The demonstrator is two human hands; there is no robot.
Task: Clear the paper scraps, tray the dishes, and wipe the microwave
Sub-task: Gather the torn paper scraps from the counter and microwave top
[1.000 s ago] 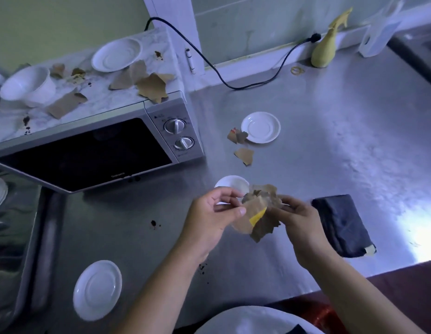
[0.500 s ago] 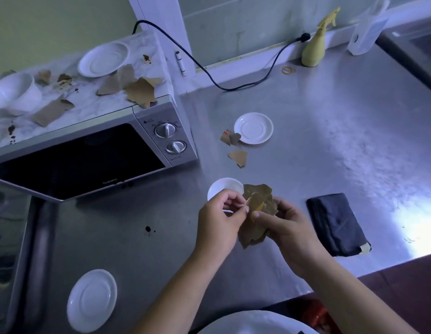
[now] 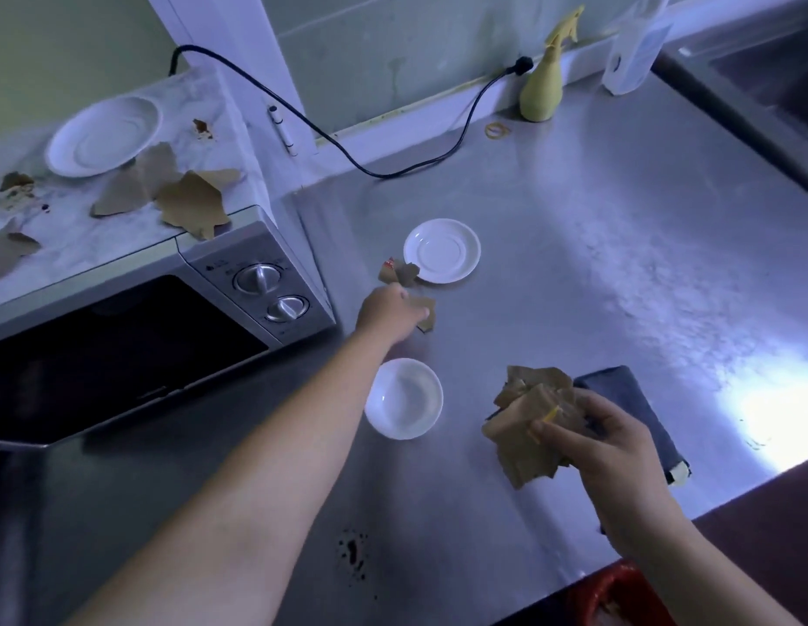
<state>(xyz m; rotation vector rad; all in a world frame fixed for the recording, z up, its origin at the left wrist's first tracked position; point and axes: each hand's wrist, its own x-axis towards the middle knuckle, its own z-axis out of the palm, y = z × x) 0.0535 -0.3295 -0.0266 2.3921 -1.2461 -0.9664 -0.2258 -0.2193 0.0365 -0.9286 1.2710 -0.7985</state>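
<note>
Yellow spray bottle [image 3: 544, 85] near rubber band [image 3: 498, 130]

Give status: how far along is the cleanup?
Early. Done: a bundle of scraps gathered in the right hand. In hand: left hand reaching a counter scrap. Left: scraps by the saucer and on the microwave; saucer, bowl, plate untrayed; cloth idle, microwave unwiped.

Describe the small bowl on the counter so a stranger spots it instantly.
Start at the microwave on the steel counter. Off its front corner with the dials sits a white bowl. Unlike the flat saucer farther back, it is deep-sided.
</note>
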